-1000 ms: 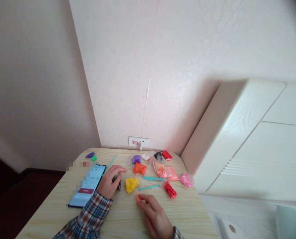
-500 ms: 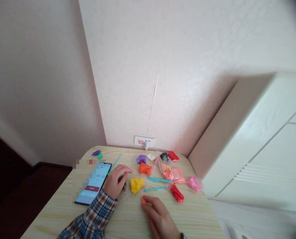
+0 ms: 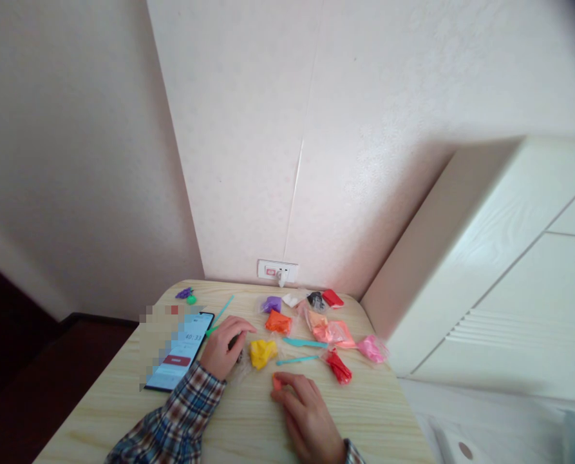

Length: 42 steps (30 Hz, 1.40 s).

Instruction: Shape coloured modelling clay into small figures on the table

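My right hand (image 3: 309,412) rests low over the wooden table, its thumb and fingers closed on a small orange piece of modelling clay (image 3: 276,383). To the left, my left hand (image 3: 225,347) is on the table with its fingers curved and a gap between thumb and forefinger. Partly hidden under it lies a clear bag with something dark (image 3: 241,358) inside. A yellow clay packet (image 3: 263,354) sits between my hands. Just beyond my right hand are a thin blue modelling stick (image 3: 297,360) and a blue plastic knife (image 3: 304,343). A red clay packet (image 3: 339,367) lies to their right.
A phone (image 3: 183,354) showing a timer lies left of my left hand. Purple (image 3: 271,304), orange (image 3: 278,321), black (image 3: 315,300) and pink (image 3: 373,348) packets are spread at the back and right. Purple and green shapes (image 3: 185,293) stand far left. A wall socket (image 3: 277,270) is behind.
The whole view has shifted slightly, so the table's things appear a little higher and further left. Both hands keep nearly the same pose and place on the table.
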Tool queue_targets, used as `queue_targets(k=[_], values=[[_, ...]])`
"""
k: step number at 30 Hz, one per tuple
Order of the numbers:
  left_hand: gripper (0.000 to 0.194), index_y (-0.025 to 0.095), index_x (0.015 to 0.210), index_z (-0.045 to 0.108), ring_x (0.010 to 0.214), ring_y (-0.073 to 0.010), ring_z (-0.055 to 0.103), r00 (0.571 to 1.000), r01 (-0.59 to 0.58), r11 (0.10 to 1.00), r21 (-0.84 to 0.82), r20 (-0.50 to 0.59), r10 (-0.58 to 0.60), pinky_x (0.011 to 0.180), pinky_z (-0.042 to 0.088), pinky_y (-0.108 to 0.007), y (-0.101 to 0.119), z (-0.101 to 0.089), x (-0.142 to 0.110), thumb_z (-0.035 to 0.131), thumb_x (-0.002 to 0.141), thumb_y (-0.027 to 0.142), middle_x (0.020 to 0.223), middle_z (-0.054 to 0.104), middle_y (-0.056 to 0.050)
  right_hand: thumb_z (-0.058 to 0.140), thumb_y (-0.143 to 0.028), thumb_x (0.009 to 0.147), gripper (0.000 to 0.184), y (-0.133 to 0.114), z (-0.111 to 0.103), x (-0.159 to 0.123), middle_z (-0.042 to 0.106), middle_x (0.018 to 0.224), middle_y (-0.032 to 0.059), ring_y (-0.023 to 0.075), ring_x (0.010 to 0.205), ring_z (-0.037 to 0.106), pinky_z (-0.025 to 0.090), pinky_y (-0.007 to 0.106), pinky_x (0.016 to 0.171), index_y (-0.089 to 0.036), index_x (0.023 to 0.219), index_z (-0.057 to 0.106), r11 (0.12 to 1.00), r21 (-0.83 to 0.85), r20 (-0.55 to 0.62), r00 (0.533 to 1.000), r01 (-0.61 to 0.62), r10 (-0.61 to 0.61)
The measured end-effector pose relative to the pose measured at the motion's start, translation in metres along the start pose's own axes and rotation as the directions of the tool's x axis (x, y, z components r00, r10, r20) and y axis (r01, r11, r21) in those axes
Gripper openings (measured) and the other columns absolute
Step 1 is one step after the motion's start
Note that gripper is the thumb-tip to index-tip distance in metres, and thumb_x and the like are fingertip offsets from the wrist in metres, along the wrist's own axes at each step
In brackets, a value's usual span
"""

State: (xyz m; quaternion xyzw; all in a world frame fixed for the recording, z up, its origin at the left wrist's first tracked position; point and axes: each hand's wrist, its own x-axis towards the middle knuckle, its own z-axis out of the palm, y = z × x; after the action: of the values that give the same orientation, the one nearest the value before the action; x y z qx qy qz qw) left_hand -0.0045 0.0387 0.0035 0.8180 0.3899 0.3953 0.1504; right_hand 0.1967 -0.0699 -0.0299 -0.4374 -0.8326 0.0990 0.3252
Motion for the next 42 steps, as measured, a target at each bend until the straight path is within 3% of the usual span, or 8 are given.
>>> queue_targets(k=[13,19,25,31,42], values=[[0.025,0.019,0.08,0.064,0.081,-0.0175,0.059,1.0,0.003,1.0,0.01,0.008,-0.003,0.075,0.049,-0.031,0.003,0.001,0.001,0.041,0.079,0.009,0.081,0.064,-0.005,0.04,-0.003,0.076,0.041,0.0,0.0,0.0,0.055,0.114,0.0102,0.0197,0.102,0.054,0.048,0.035,0.083,-0.021,0.11,0.053,0.996,0.075,-0.08,0.996,0.038,-0.032],[0.024,0.019,0.081,0.063,0.082,-0.0177,0.059,1.0,0.027,1.0,0.013,0.01,-0.027,0.076,0.048,-0.031,0.0,0.001,0.001,0.042,0.079,0.008,0.082,0.064,-0.005,0.039,-0.001,0.072,0.044,0.001,0.001,0.001,0.056,0.112,0.0097,0.0198,0.101,0.053,0.048,0.035,0.082,-0.021,0.109,0.053,0.998,0.05,-0.04,0.999,0.032,-0.03],[0.021,0.018,0.092,0.062,0.089,-0.0189,0.057,0.997,-0.008,1.0,-0.012,0.08,0.008,0.081,0.047,-0.032,0.006,0.003,-0.001,0.048,0.077,0.012,0.09,0.063,-0.006,0.04,-0.001,0.073,0.045,0.0,-0.001,0.001,0.055,0.114,0.0091,0.0195,0.101,0.053,0.048,0.034,0.082,-0.022,0.11,0.053,0.998,0.052,-0.011,1.0,0.026,-0.026],[0.031,0.019,0.106,0.058,0.093,-0.0217,0.055,0.969,-0.103,0.995,0.008,0.225,0.098,0.084,0.045,-0.036,0.011,0.006,-0.005,0.05,0.076,0.015,0.096,0.061,-0.008,0.039,0.0,0.073,0.045,0.001,0.0,0.001,0.056,0.113,0.0103,0.0206,0.1,0.054,0.048,0.036,0.081,-0.02,0.11,0.054,0.998,0.016,-0.009,0.999,0.053,-0.053],[0.028,0.017,0.104,0.059,0.092,-0.0202,0.054,0.973,-0.107,0.994,0.035,0.209,0.097,0.083,0.046,-0.036,0.005,0.008,-0.006,0.046,0.079,0.013,0.095,0.06,-0.007,0.04,0.003,0.068,0.044,0.001,0.003,-0.002,0.055,0.105,0.0098,0.0203,0.093,0.054,0.049,0.033,0.078,-0.02,0.103,0.055,0.999,0.035,-0.001,1.0,0.003,-0.003]])
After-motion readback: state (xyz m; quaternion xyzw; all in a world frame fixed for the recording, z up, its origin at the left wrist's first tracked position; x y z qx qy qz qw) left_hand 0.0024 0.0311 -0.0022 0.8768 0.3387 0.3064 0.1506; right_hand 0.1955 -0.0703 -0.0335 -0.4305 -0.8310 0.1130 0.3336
